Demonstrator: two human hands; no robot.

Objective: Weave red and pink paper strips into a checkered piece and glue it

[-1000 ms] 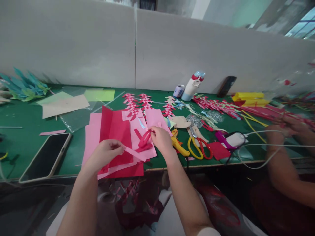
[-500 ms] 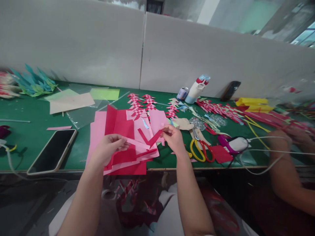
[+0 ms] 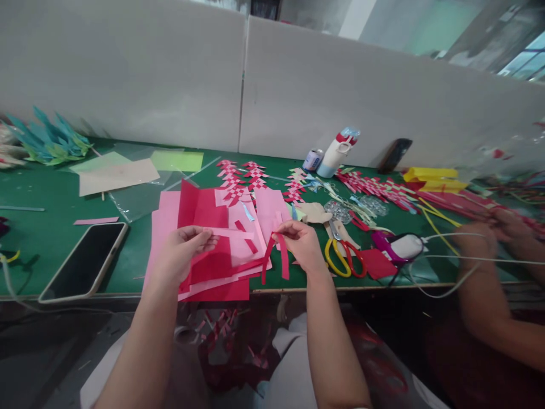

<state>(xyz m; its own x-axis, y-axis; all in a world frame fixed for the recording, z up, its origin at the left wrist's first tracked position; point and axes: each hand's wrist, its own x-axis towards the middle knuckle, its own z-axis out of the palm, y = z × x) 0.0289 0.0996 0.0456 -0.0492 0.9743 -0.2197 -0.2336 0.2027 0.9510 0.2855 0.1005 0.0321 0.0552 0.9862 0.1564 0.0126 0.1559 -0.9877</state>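
My left hand (image 3: 187, 250) pinches one end of a pink paper strip (image 3: 232, 233), which points right above a stack of paper. Between the thumb and fingers of my right hand (image 3: 300, 241) is a folded red paper strip (image 3: 284, 260), its two ends hanging down. Below both hands lie pink paper sheets (image 3: 164, 221) and a creased red sheet (image 3: 208, 210). Another red strip (image 3: 246, 236) rests on the pink paper between my hands. Scissors (image 3: 343, 255) with yellow and red handles lie right of my right hand.
A phone (image 3: 85, 261) lies at the left front edge. Woven red-and-pink paper pieces (image 3: 230, 180), a can (image 3: 313, 160) and a bottle (image 3: 338, 153) stand or lie behind. White cables (image 3: 443, 257) and a co-worker's hands (image 3: 477, 236) are at the right.
The red strip in my right hand went from a V shape over the paper to hanging folded from my fingertips. My left hand has raised the pink strip slightly; the view shifted a little.
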